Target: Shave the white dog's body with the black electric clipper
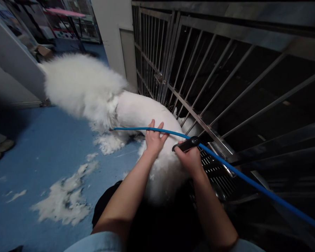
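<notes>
One fluffy white dog is shorn mid-back; left hand splays on its back, right hand grips one clipper by its rump.

Cord across the lane, bars on the right!

Here's the squeeze: the blue cord slants above the white dog, across the fingers of the left grip and right by the black clippers in the right grip. Touching? Can't tell from here! To the right, the cage front blocks the way, only narrow slots between its bars. Ahead, the dog's fluffy front end bulks up. But look left: the widest room, low over the blue floor, past a loose fur heap, shoes at the edge.
</notes>
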Demonstrator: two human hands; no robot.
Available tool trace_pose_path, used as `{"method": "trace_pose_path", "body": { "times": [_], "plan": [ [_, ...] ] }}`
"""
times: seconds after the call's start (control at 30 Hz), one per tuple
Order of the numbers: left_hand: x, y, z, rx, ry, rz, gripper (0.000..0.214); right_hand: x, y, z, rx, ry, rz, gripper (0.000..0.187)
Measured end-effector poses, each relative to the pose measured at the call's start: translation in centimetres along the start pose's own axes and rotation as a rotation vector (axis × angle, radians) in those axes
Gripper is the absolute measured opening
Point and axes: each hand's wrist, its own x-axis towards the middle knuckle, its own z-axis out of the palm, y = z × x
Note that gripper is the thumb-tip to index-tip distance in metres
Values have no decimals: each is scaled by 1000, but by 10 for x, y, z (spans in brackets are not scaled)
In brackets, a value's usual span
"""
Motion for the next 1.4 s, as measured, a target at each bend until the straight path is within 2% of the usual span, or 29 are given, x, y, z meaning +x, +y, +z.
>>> {"method": "trace_pose_path", "body": {
  "times": [0.1,0.27,0.43,0.57,0.73,0.9,1.07,1.23,1.4],
  "plan": [
    [0,0,0,-15,14,-12,50,-1,-5,4,95,38,34,42],
    [2,-4,0,-75,21,0,49,-11,-8,8,-78,-33,73,41],
    [14,-19,-5,-164,-29,101,51,-13,5,13,276,46,40,44],
    [18,-27,-5,-189,-47,126,52,-13,12,14,154,-29,13,45],
    [18,-20,-3,-198,-12,76,49,0,-4,17,234,158,-2,37],
    [18,-13,-5,-189,-19,48,48,1,-12,24,154,112,29,33],
    [18,-14,-5,-204,-8,44,49,-1,-13,29,211,254,-57,33],
    [16,-17,-1,-215,14,82,48,-4,-14,31,193,135,-47,32],
    [12,-18,1,-216,31,116,49,-5,-6,38,211,280,-88,34]
  ]
}}
